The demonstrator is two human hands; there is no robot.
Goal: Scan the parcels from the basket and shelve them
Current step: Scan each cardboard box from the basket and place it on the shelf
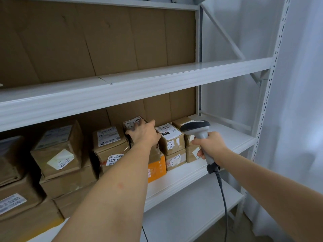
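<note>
**Small parcel set on the stack, scanner in the other hand**

In the head view, the left hand (142,132) reached onto the white metal shelf (218,142), fingers curled over the top and near face of a small brown cardboard parcel with a white barcode label (133,122). That parcel sat on top of a stack, above an orange-fronted box (156,167), between a taller labelled carton (109,137) and a box marked 4 (171,138). The right hand (209,145) was wrapped round the handle of a grey corded barcode scanner (196,128), its head pointing toward the boxes. The basket was out of sight.

The parcel looked light and rigid, its cardboard giving dry, sure purchase. Gripping across the top edges seemed best, keeping fingers off the label.
</note>
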